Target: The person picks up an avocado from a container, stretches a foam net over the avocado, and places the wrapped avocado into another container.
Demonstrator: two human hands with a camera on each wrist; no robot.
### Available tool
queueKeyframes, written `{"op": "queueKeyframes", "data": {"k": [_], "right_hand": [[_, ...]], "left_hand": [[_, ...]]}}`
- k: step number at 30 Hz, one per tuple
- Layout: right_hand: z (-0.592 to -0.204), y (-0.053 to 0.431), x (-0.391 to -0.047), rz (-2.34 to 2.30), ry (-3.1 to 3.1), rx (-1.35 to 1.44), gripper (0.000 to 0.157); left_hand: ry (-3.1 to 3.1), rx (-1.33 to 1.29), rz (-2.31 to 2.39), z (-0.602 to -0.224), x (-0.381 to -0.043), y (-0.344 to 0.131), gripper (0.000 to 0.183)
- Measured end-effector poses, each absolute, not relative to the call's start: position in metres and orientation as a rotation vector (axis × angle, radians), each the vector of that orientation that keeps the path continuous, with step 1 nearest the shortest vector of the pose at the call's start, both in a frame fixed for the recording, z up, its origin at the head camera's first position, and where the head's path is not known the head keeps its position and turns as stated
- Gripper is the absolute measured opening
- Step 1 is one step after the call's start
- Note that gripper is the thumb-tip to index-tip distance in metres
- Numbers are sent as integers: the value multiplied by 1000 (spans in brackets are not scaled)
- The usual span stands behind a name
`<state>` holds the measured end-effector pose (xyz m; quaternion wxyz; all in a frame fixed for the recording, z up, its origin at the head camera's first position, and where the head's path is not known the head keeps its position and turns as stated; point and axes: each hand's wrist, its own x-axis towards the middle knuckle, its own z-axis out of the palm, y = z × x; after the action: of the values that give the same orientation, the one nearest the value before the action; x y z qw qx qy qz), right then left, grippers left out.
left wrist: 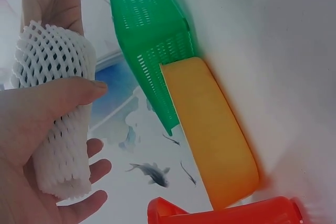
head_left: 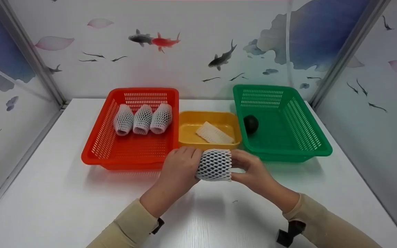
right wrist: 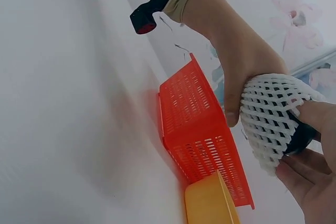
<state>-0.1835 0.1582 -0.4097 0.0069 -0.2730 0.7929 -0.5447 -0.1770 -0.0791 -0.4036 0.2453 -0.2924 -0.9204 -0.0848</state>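
A white foam net sleeve [head_left: 214,165] lies sideways between the two hands, above the table in front of the baskets. My left hand [head_left: 181,167] grips its left end, the thumb laid across the mesh in the left wrist view. At the opposite, open end, a dark avocado-like fruit [right wrist: 302,137] shows, mostly covered by the mesh. My right hand [head_left: 253,170] pinches the fruit at the sleeve's rim, thumb on one side and fingers on the other. In the yellow box [head_left: 188,129] behind them lies a flat foam net sleeve [head_left: 214,133].
On the left stands a red basket [head_left: 133,150] with three white net-sleeved pieces [head_left: 143,119] in a row. To the right is a green basket [head_left: 277,134] with one dark fruit [head_left: 251,124] near its left wall. Printed panels enclose the white table [head_left: 53,182].
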Motion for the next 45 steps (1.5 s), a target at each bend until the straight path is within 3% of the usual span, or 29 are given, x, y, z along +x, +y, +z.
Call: {"op": "queueKeyframes", "data": {"k": [17,28,40,45], "right_hand": [[-409,153,-184,-1714,2430,-815,42],[-413,151,-189,-1736,2404,-792,49],[-412,156,-198,-1942,2283,-788,44],[-412,156,-199,-2030,2188,-716,48]], "left_hand": [[-2541,-795,-229,-402,-175,-71,62],[-2747,-779,-457,-396,-178,-76,78],[-2850,-614,-1213,-372,-183,-92,85],[-2705,-529,-1556,-373,-186,-94,89]]}}
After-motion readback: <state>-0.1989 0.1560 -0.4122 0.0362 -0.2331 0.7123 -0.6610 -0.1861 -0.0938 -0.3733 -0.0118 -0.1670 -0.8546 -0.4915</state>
